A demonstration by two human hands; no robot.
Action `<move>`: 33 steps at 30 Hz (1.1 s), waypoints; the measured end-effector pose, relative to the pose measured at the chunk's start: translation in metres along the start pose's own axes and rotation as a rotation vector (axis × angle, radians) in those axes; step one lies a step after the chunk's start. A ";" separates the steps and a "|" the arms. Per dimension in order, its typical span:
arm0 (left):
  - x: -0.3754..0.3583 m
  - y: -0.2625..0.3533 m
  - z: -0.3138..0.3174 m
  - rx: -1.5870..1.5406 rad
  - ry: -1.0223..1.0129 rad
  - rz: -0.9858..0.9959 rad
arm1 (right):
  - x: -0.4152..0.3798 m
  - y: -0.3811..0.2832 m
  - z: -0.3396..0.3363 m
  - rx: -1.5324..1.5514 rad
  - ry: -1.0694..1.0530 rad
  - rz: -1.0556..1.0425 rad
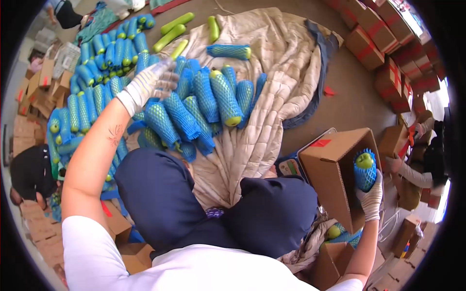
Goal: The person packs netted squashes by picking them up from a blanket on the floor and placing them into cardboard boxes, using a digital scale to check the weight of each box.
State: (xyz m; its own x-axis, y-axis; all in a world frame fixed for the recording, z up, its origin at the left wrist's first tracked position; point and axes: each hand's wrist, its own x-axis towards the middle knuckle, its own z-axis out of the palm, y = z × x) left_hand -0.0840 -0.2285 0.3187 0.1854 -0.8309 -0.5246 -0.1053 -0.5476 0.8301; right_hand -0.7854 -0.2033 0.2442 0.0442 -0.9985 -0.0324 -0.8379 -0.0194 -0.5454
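My right hand (372,198), in a striped white work glove, grips a long green gourd (365,169) sleeved in blue foam net. It holds the gourd upright at the mouth of a tilted cardboard box (323,167); the bare green end points up. My left hand (151,85), gloved alike, hovers over the pile of netted gourds (184,116) with its fingers stretched out and slightly blurred. I cannot make out anything held in it. The box stands on a scale (290,167) with a small display, partly hidden by my knee.
A beige quilted blanket (262,121) lies under the pile. Unsleeved gourds (177,22) lie at its far edge. Stacked cartons (369,48) line the right side. One co-worker (31,172) bends at left; another person's gloved hand (394,165) is at a carton on the right.
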 end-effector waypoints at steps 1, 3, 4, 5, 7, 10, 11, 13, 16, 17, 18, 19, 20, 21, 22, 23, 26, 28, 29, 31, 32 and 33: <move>0.001 -0.025 -0.015 0.044 0.114 -0.104 | 0.008 -0.006 0.008 -0.096 -0.081 0.064; -0.003 -0.075 -0.036 0.080 0.166 -0.205 | 0.025 -0.012 0.022 -0.340 -0.215 0.087; -0.005 -0.093 -0.039 0.127 0.174 -0.245 | 0.034 -0.010 0.032 -0.469 -0.268 0.091; -0.009 -0.112 -0.041 0.175 0.180 -0.256 | 0.040 -0.010 0.040 -0.558 -0.285 0.047; -0.003 -0.151 -0.049 0.343 0.165 -0.211 | 0.054 -0.023 0.040 -0.661 -0.308 0.000; 0.009 -0.187 -0.051 0.502 0.169 -0.068 | 0.079 -0.080 0.004 -0.473 -0.418 0.081; 0.017 -0.192 -0.049 0.478 0.174 -0.030 | 0.080 -0.129 -0.011 -0.436 -0.389 0.054; 0.033 -0.182 -0.042 0.492 0.183 0.003 | 0.077 -0.206 -0.018 -0.141 -0.284 0.084; 0.080 -0.165 -0.024 0.377 0.162 0.084 | 0.077 -0.280 0.023 0.044 -0.235 -0.185; 0.105 -0.163 -0.020 0.390 0.131 0.081 | 0.083 -0.301 0.046 -0.016 -0.344 -0.263; 0.132 -0.161 -0.015 0.403 0.097 0.079 | 0.090 -0.317 0.072 -0.077 -0.454 -0.338; 0.159 -0.163 -0.009 0.391 0.130 0.066 | 0.098 -0.329 0.102 -0.122 -0.532 -0.388; 0.182 -0.163 -0.001 0.377 0.162 0.053 | 0.107 -0.334 0.134 -0.168 -0.610 -0.438; 0.198 -0.158 0.009 0.365 0.156 0.054 | 0.116 -0.335 0.166 -0.199 -0.677 -0.441; 0.213 -0.152 0.019 0.259 0.208 -0.102 | 0.126 -0.333 0.199 -0.228 -0.744 -0.446; 0.225 -0.148 0.025 0.153 0.258 -0.257 | 0.136 -0.329 0.236 -0.276 -0.765 -0.433; 0.241 -0.171 0.043 0.169 0.380 -0.257 | 0.160 -0.319 0.335 -0.286 -0.841 -0.310; 0.249 -0.181 0.044 0.147 0.378 -0.270 | 0.161 -0.327 0.368 -0.287 -0.842 -0.234; 0.251 -0.184 0.046 0.131 0.387 -0.316 | 0.160 -0.328 0.380 -0.286 -0.846 -0.161; 0.247 -0.180 0.047 0.118 0.418 -0.371 | 0.158 -0.326 0.399 -0.269 -0.844 -0.101; 0.241 -0.176 0.050 0.117 0.415 -0.379 | 0.156 -0.324 0.404 -0.249 -0.833 -0.036; 0.235 -0.170 0.051 0.147 0.432 -0.331 | 0.158 -0.323 0.408 -0.267 -0.827 0.004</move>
State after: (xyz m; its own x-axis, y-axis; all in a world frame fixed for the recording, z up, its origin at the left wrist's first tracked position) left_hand -0.0725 -0.3353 0.0445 0.6113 -0.5140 -0.6018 -0.1032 -0.8057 0.5833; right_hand -0.2856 -0.3343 0.0735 0.3357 -0.6429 -0.6884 -0.9338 -0.1310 -0.3330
